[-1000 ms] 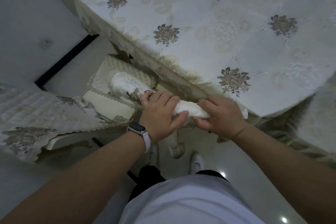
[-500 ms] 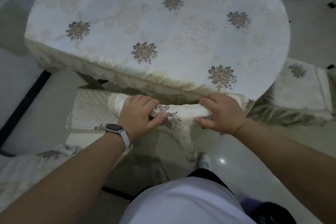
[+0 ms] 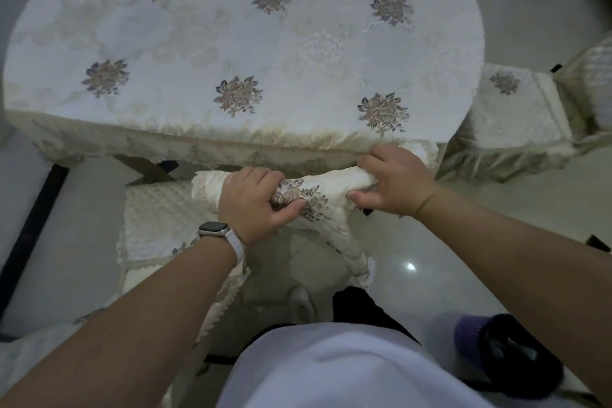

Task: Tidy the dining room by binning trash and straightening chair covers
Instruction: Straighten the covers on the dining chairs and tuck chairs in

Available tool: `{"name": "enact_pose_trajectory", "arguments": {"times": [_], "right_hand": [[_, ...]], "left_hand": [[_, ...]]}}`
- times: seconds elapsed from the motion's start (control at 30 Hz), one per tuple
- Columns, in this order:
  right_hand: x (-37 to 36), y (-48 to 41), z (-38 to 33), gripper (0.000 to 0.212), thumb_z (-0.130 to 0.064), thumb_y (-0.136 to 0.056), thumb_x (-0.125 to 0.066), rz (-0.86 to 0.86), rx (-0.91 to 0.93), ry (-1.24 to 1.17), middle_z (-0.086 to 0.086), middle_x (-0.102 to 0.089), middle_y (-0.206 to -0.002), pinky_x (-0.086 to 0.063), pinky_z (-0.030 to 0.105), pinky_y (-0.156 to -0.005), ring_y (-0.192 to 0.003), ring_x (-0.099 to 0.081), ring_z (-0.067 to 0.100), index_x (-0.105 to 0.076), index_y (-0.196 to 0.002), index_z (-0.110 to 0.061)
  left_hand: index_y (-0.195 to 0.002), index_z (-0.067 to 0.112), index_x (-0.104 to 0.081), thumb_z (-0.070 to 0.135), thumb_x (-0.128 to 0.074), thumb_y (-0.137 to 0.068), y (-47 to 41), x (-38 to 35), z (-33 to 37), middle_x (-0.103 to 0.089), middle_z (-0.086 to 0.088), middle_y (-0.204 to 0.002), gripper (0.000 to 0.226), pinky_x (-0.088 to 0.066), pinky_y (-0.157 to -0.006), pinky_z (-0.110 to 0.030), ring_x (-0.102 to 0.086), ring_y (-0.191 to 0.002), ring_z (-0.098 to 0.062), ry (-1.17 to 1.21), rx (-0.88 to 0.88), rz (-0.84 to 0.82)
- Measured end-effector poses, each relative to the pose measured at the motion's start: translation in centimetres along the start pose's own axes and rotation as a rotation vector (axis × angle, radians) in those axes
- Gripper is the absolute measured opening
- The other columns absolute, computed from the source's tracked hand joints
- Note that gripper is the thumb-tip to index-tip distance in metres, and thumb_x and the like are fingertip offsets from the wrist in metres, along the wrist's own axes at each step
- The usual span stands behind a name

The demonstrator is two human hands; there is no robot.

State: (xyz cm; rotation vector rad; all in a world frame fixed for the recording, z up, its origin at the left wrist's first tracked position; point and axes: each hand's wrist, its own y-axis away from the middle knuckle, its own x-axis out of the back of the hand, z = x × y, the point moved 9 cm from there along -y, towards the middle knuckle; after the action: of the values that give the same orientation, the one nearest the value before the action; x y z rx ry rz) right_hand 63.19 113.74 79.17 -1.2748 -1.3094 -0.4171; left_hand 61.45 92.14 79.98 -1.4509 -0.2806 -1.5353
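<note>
A cream chair cover (image 3: 318, 199) with an embroidered flower lies over the top of a chair back just below the table's near edge. My left hand (image 3: 251, 202), with a watch on its wrist, grips the cover's left part, thumb underneath. My right hand (image 3: 394, 182) grips its right part close to the table's skirt. The cover's lower tail hangs down toward the floor. The quilted cream seat cover (image 3: 159, 219) of this chair shows to the left, below my left hand.
A round table under a white flowered cloth (image 3: 231, 43) fills the upper view. A second covered chair (image 3: 516, 109) stands at the right. A dark and purple object (image 3: 490, 348) sits on the glossy floor at lower right. My feet are below the chair.
The view has swung up and right, so the table now fills the frame. Both hands have kept their grip on the chair cover; its embroidered flower now faces up between them.
</note>
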Motion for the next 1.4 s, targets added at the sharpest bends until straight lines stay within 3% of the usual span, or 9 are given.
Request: {"name": "enact_pose_trajectory", "arguments": {"times": [0.13,0.37,0.57,0.73,1.1,1.27,1.4], "right_hand": [[0.1,0.7,-0.1,0.076,-0.073,-0.088,-0.040,0.039,-0.036,-0.016,0.012,-0.053,-0.071,-0.044,0.036,-0.052,-0.060,-0.049,0.028,-0.067,-0.079,-0.003],[0.1,0.7,-0.7,0.059,-0.061,-0.079,-0.059,0.080,-0.110,0.036,0.013,-0.056,-0.070,-0.046,0.037,-0.054,-0.062,-0.052,0.029,-0.069,-0.082,-0.003],[-0.5,-0.3,-0.1,0.077,-0.075,-0.088,-0.039,0.099,-0.194,0.077,0.010,-0.051,-0.067,-0.042,0.036,-0.051,-0.058,-0.049,0.027,-0.066,-0.075,-0.004],[-0.3,-0.8,1.0,0.074,-0.074,-0.088,-0.040,0.114,-0.193,0.109,0.009,-0.049,-0.066,-0.036,0.032,-0.048,-0.055,-0.046,0.025,-0.064,-0.073,-0.005],[0.1,-2.5,3.8,0.062,-0.068,-0.081,-0.051,0.068,-0.204,0.129,0.007,-0.050,-0.064,-0.035,0.028,-0.049,-0.054,-0.048,0.026,-0.065,-0.075,-0.008],[-0.4,-2.5,4.0,0.066,-0.071,-0.081,-0.048,0.034,-0.211,0.100,0.007,-0.052,-0.067,-0.044,0.035,-0.050,-0.058,-0.053,0.029,-0.068,-0.081,-0.009],[-0.5,-2.6,3.8,0.061,-0.070,-0.080,-0.051,-0.022,-0.211,0.049,0.007,-0.054,-0.071,-0.046,0.038,-0.053,-0.063,-0.055,0.030,-0.070,-0.089,-0.012]], "left_hand": [[-0.084,0.011,-0.069,0.063,-0.051,-0.086,-0.1,0.0,-0.2,-0.063,-0.006,-0.075,0.055,-0.040,-0.064,-0.033,-0.057,-0.070,-0.027,-0.006,-0.031,0.013],[-0.084,0.008,-0.069,0.069,-0.040,-0.091,-1.6,-0.3,-1.2,-0.062,-0.008,-0.074,0.068,-0.036,-0.063,-0.033,-0.056,-0.068,-0.027,0.027,-0.129,0.007],[-0.084,0.007,-0.069,0.071,-0.041,-0.089,-4.2,-1.4,-3.3,-0.061,-0.009,-0.073,0.070,-0.037,-0.065,-0.036,-0.055,-0.068,-0.028,0.047,-0.168,-0.024],[-0.079,0.006,-0.065,0.071,-0.043,-0.088,-5.6,-2.3,-3.8,-0.058,-0.009,-0.071,0.070,-0.038,-0.065,-0.037,-0.053,-0.068,-0.028,0.058,-0.194,0.000],[-0.082,0.005,-0.066,0.072,-0.041,-0.089,-8.5,-3.7,-3.6,-0.061,-0.010,-0.079,0.072,-0.039,-0.072,-0.038,-0.054,-0.075,-0.029,0.072,-0.194,-0.016],[-0.084,0.004,-0.066,0.068,-0.048,-0.086,-8.6,-4.2,-4.1,-0.061,-0.011,-0.079,0.066,-0.045,-0.070,-0.042,-0.055,-0.075,-0.031,0.074,-0.204,-0.066],[-0.088,0.004,-0.067,0.072,-0.040,-0.089,-8.5,-4.1,-4.1,-0.063,-0.011,-0.082,0.073,-0.043,-0.073,-0.041,-0.056,-0.078,-0.031,0.071,-0.192,-0.104]]}}
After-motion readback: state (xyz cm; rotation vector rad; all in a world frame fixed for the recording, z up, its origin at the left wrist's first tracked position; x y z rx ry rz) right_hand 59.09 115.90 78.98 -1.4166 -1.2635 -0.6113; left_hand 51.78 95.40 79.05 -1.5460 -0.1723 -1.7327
